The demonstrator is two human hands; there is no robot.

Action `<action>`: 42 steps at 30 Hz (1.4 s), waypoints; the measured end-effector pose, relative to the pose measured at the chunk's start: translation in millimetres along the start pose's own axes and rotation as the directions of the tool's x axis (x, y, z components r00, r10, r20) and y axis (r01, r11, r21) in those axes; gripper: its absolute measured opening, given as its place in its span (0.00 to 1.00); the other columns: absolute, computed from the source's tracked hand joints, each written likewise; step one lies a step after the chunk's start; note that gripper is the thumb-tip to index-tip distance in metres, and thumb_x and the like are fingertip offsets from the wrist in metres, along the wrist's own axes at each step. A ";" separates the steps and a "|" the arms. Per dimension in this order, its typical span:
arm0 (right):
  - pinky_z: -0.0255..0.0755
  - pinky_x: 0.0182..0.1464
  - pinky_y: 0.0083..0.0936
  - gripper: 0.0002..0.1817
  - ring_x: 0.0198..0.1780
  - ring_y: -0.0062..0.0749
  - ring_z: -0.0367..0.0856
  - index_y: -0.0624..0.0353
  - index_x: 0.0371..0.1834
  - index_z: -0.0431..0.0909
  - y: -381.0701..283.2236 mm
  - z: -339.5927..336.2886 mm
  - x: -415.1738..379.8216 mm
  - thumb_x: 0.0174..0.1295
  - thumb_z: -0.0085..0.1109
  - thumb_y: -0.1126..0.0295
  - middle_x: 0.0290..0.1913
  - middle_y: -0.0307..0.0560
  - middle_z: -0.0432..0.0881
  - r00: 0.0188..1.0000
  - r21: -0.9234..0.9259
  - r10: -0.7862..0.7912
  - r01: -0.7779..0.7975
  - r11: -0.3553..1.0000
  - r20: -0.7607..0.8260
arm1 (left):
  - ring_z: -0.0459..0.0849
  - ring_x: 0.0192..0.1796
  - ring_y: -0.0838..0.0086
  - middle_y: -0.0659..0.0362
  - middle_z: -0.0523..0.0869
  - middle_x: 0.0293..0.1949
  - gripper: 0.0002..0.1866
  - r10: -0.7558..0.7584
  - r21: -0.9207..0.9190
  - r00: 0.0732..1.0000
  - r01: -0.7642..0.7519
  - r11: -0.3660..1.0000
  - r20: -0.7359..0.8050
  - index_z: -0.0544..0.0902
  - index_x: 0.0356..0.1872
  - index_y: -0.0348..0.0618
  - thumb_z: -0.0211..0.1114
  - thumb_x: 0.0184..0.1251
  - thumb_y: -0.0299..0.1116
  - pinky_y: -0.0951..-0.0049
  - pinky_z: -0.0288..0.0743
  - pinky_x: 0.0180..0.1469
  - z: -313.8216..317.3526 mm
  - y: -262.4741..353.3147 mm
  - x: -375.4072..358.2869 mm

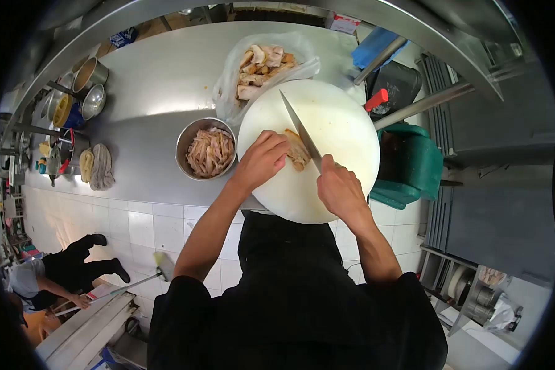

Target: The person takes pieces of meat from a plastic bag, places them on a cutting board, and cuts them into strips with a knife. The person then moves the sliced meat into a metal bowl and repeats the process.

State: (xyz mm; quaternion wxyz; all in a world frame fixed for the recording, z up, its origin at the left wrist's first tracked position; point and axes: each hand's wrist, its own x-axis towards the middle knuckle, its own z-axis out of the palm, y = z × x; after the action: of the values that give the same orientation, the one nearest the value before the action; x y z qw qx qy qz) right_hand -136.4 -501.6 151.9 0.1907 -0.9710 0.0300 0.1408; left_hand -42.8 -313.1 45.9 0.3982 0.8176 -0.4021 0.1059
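On a round white cutting board (345,123) lies a flat, light-brown piece of meat (299,152). My left hand (264,159) rests at its left edge, fingers curled together against it. A kitchen knife (299,122) is in my right hand (339,187), fingers wrapped round the handle, which they hide. The blade points away from me and runs along the right side of the meat. Left of the board stands a steel bowl (182,161) of meat strips (211,152). Beyond the board a clear plastic bag (228,86) holds larger meat pieces (265,66).
The steel table (148,80) carries pots (90,75) and folded cloths (103,166) at its left end. Right of the board are a green bin (425,160), a red handle (376,99) and a metal rail (425,105). A person (61,274) holds a long-handled tool at lower left.
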 end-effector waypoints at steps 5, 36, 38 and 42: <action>0.75 0.43 0.59 0.09 0.37 0.72 0.83 0.69 0.42 0.67 0.6 7.1 19.3 0.67 0.52 0.74 0.33 0.75 0.83 0.999 -0.025 0.039 -0.039 0.999 -0.013 | 0.80 0.53 0.58 0.56 0.85 0.48 0.17 0.020 0.013 1.000 -0.020 1.000 0.021 0.84 0.44 0.38 0.69 0.50 0.17 0.63 0.79 0.55 -0.7 -3.2 3.5; 0.69 0.22 0.28 0.07 0.19 0.26 0.74 0.67 0.42 0.71 77.1 -12.4 11.5 0.71 0.51 0.72 0.23 0.44 0.75 0.967 0.731 0.183 0.007 0.683 -0.180 | 0.83 0.53 0.57 0.54 0.86 0.45 0.14 -0.075 0.031 0.985 0.080 0.996 -0.156 0.86 0.43 0.38 0.72 0.55 0.20 0.62 0.79 0.55 -9.7 -23.5 8.5; 0.67 0.20 0.25 0.06 0.18 0.23 0.73 0.66 0.41 0.71 93.3 -8.8 -8.9 0.71 0.50 0.73 0.24 0.41 0.74 0.966 0.797 0.203 0.003 0.604 -0.157 | 0.83 0.50 0.56 0.53 0.85 0.44 0.13 -0.102 0.081 0.991 0.109 0.991 -0.082 0.87 0.44 0.39 0.72 0.55 0.21 0.61 0.79 0.55 -14.0 -23.7 14.9; 0.65 0.18 0.23 0.04 0.17 0.21 0.71 0.63 0.39 0.71 109.6 4.9 -41.9 0.71 0.48 0.74 0.24 0.39 0.73 0.961 0.843 0.245 -0.027 0.537 -0.126 | 0.81 0.48 0.55 0.53 0.84 0.44 0.13 -0.154 0.220 0.982 0.127 0.967 0.110 0.87 0.45 0.40 0.72 0.57 0.23 0.60 0.78 0.54 -14.3 -45.1 36.1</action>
State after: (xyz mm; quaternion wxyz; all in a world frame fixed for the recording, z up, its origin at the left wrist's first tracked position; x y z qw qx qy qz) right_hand -190.0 -601.0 119.9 0.6121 -0.7673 0.1909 0.0112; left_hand 16.4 -307.0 47.6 0.2891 0.8870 -0.3537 0.0680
